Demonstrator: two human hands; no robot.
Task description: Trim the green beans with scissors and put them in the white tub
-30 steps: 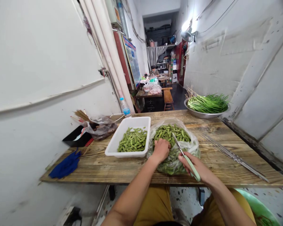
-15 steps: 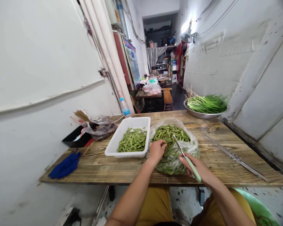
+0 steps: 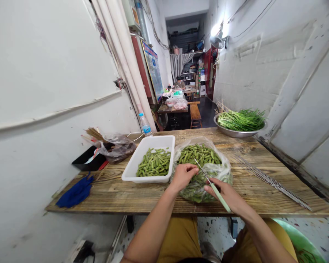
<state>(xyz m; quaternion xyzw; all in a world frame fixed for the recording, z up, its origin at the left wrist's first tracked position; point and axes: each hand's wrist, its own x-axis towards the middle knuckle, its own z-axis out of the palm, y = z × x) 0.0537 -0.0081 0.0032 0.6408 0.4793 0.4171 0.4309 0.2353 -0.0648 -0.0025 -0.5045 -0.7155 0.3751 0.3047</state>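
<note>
My right hand [image 3: 226, 193] grips a pair of scissors [image 3: 218, 195] by the pale green handles, with the narrow metal blades pointing up and left. Its blade tips come close to the fingers of my left hand [image 3: 184, 176], which are pinched together; whatever is between them is too small or hidden to make out. Both hands are over a clear plastic bag [image 3: 225, 168] full of green edamame pods [image 3: 200, 154]. Left of the bag stands a white plastic tub [image 3: 130, 178], partly filled with more edamame pods [image 3: 155, 162].
Metal skewers [image 3: 274, 182] lie on the table's right. A steel bowl [image 3: 237, 134] of long green stalks stands at the back right. On the left are a blue cloth [image 3: 75, 191], a black box [image 3: 84, 160] and a water bottle [image 3: 145, 126]. One person [image 3: 179, 83] sits far back.
The scissors have swung left, bringing their tips nearer my left hand. My left hand has shifted slightly right, its fingers still pinched.
</note>
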